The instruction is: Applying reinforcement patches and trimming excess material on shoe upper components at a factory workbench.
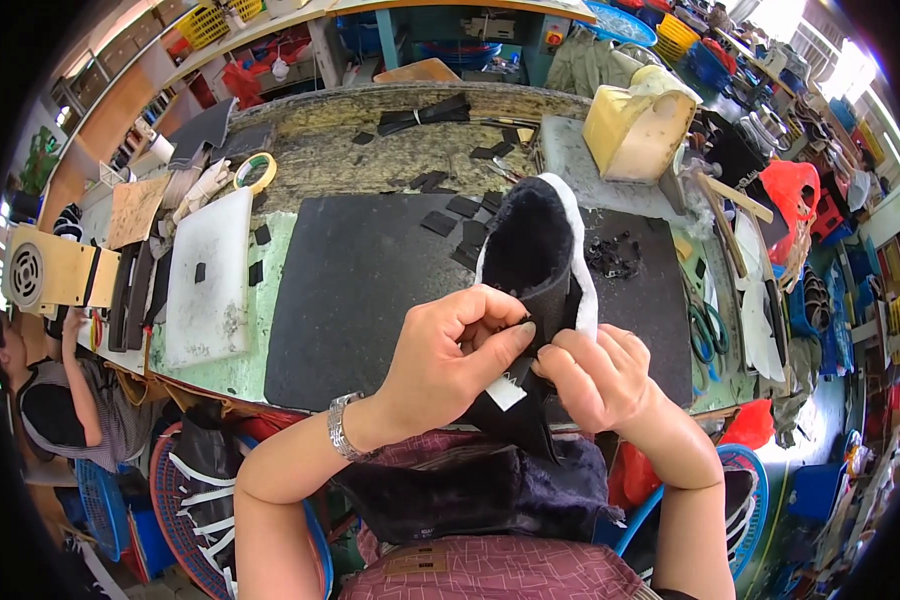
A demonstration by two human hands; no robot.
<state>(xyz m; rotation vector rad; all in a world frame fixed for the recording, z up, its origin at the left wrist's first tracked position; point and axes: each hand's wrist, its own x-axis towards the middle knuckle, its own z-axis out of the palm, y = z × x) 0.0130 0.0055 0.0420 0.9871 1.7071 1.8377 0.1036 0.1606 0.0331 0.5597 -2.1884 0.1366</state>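
Observation:
Over the near part of a black mat [360, 290], I hold a black boot upper [532, 235] with dark fuzzy lining and a white edge. Its opening faces up and away from me. My left hand [445, 350] is closed, thumb and fingers pinching the dark material at the near side. My right hand [602, 375] is closed too, its fingers bent around the white-edged side. A short white strip [506, 393] sticks out below the left fingers. What lies beneath the fingertips is hidden. Dark furry material [480, 490] rests across my lap.
Small black patches [438, 222] lie behind the boot upper. Scissors [708, 335] are at the right, near a yellowish block-shaped container [638, 130]. At left are a white board [208, 280] and tape roll [256, 173]. Baskets [160, 490] flank me; another person [65, 400] sits far left.

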